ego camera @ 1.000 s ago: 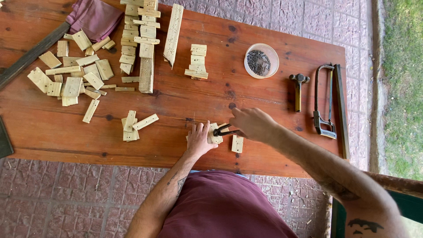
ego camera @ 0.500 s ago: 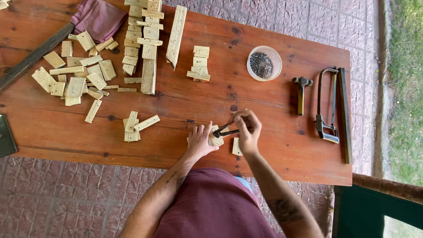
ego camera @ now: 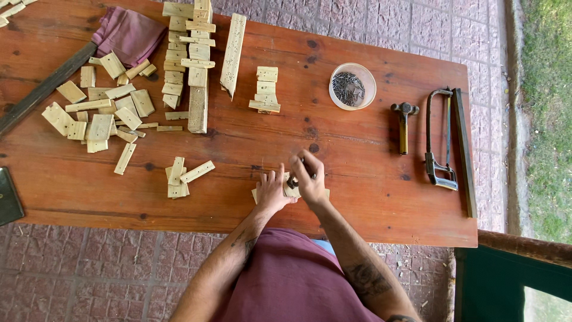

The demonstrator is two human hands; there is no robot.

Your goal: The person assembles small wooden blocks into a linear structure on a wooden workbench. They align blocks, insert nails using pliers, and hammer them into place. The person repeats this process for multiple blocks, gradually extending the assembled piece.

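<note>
Head view looks straight down on a red-brown wooden table [ego camera: 357, 179]. At its near edge the left hand [ego camera: 273, 192] lies flat, fingers spread, pressing on small pale wood pieces [ego camera: 290, 191]. Just beside it, touching it, the right hand [ego camera: 310, 177] has its grip closed on a small dark tool [ego camera: 294, 180] whose kind is too small to tell, held over the same pieces. Left of the hands sits a small cluster of wood strips [ego camera: 180, 176], and further left a wide scatter of wooden blocks [ego camera: 98, 113]. Well apart on the right lie a hammer [ego camera: 404, 122] and a hacksaw [ego camera: 440, 140], with a round bowl of nails [ego camera: 352, 86] near them
</note>
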